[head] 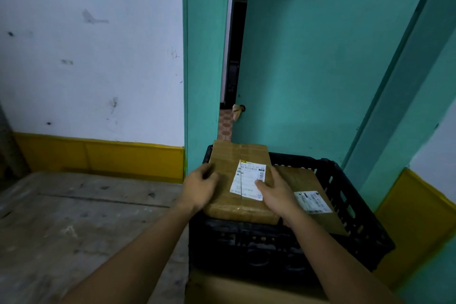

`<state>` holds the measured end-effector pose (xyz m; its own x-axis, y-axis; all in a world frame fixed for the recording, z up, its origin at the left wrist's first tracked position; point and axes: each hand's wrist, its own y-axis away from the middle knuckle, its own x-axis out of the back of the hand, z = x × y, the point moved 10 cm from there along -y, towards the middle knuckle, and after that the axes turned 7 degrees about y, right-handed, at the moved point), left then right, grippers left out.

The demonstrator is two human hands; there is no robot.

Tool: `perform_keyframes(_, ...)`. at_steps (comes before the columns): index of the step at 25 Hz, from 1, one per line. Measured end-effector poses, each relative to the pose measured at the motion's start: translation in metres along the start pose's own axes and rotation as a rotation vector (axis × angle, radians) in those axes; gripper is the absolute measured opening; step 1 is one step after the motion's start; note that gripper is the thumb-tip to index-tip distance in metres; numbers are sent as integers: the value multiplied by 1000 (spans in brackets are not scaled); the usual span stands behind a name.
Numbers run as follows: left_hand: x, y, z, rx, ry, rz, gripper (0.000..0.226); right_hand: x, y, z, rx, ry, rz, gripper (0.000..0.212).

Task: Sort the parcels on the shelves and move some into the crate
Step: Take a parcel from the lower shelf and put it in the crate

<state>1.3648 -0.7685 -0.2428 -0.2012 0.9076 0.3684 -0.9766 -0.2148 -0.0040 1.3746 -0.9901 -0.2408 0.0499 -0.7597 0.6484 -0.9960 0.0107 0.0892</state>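
Observation:
A brown taped parcel (237,155) with a white shipping label lies across the left part of a black slatted crate (355,195). My left hand (199,185) grips its left edge, slightly blurred. My right hand (276,192) holds its right side, thumb on the label. A second flat brown parcel (303,180) with its own label lies tilted in the crate to the right, partly under my right hand.
The crate stands on a cardboard box (222,289). A teal door (308,69) stands ajar behind it, beside a teal door frame (204,57). To the left are a white wall with a yellow base strip (98,158) and grey concrete floor (86,217).

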Motion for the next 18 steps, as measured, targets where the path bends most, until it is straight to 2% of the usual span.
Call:
perform_keyframes(2,11,3,-6,26,67,27,55,13,-2,-7,36,65,103,57)
perform_keyframes(4,18,9,-10,33,92,37,67,27,1,-22,95,52,207,50)
perform_keyframes(6,36,23,-17,43,147,100,74,24,8,-42,169,28,233,43)
perform_keyframes(7,44,29,-20,42,176,124,69,18,10,-51,206,0,226,38)
perform_keyframes(10,74,42,-27,48,186,176,54,-10,20,-87,299,-153,158,26)
perform_keyframes(13,120,63,-32,7,172,213,49,-57,33,-116,356,-314,-8,23)
perform_keyframes(18,241,111,-59,-30,124,342,36,-147,71,-176,358,-411,-232,18)
